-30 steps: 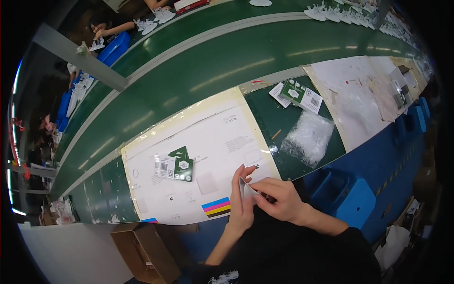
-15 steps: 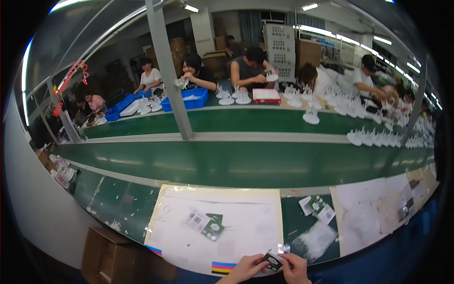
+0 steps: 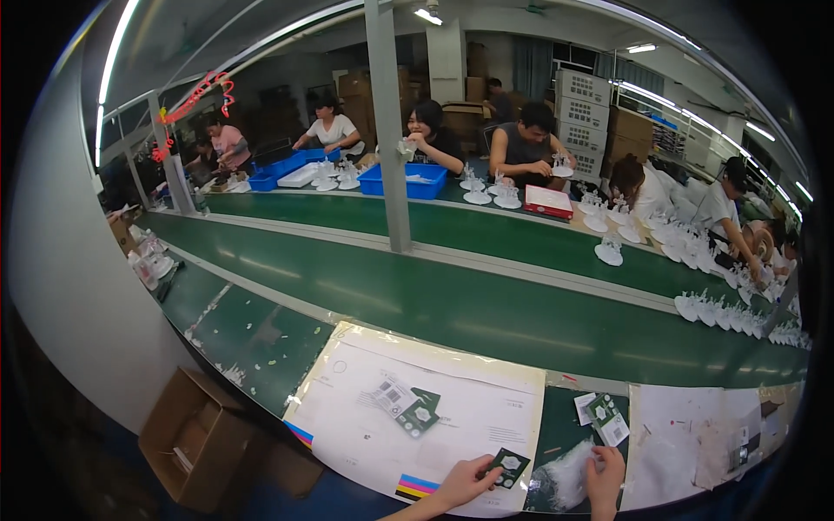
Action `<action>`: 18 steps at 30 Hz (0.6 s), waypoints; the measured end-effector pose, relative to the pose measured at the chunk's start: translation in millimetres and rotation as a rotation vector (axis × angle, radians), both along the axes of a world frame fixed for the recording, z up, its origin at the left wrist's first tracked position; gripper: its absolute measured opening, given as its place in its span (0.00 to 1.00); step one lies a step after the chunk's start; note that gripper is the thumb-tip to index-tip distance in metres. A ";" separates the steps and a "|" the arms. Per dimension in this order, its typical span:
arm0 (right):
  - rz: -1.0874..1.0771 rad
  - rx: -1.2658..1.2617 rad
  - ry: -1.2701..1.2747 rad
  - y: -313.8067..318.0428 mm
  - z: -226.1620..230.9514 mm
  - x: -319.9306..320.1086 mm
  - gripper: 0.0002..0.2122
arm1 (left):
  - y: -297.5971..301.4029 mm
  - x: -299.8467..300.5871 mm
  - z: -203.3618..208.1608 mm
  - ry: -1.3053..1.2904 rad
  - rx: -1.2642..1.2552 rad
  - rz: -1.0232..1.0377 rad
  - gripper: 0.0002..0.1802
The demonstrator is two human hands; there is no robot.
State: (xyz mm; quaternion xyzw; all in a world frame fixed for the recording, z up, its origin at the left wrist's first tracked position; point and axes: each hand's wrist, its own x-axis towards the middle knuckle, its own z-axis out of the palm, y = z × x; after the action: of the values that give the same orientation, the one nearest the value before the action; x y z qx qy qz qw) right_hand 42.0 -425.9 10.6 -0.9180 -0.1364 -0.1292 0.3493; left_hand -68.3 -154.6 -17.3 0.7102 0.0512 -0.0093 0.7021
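Note:
My left hand (image 3: pixel 469 482) pinches a small dark green printed card (image 3: pixel 508 467) over the lower right edge of the white sheet. To its right, my right hand (image 3: pixel 605 478) has its fingers bent and pressed together at the edge of a pile of clear plastic bags (image 3: pixel 566 478). Just beyond that pile lie several green and white cards (image 3: pixel 605 419), overlapping. Another small group of green and white cards (image 3: pixel 404 405) rests on the large white printed sheet (image 3: pixel 347 417), which is taped to the green bench.
A green conveyor belt (image 3: pixel 434 304) runs beyond the bench. Past it, several people work among white figures on round bases (image 3: pixel 609 250), blue bins (image 3: pixel 404 180) and a red box (image 3: pixel 548 202). A grey post (image 3: pixel 388 130) stands mid-view. An open cardboard box (image 3: pixel 195 434) sits lower left.
My hands have parted. The left keeps the green card, while the right has moved right to the plastic bags. The whole view has turned and tilted.

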 end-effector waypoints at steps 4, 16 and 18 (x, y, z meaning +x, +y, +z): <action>0.008 0.021 -0.070 3.7 -0.6 5.2 0.10 | -1.8 -2.1 -9.6 -0.010 -0.035 0.055 0.13; 0.145 -0.051 0.103 0.8 20.2 -26.0 0.14 | -1.2 -5.4 1.5 0.057 0.055 0.041 0.12; 0.112 -0.066 0.146 2.0 26.8 -26.3 0.14 | -2.6 -2.5 6.1 0.084 0.038 0.019 0.12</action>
State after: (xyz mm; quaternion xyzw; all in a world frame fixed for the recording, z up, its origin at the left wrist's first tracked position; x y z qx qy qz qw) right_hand 15.7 -423.9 37.4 -0.9268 -0.1659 -0.0375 0.3348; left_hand -70.8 -157.2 -11.2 0.7219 0.0874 -0.0315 0.6857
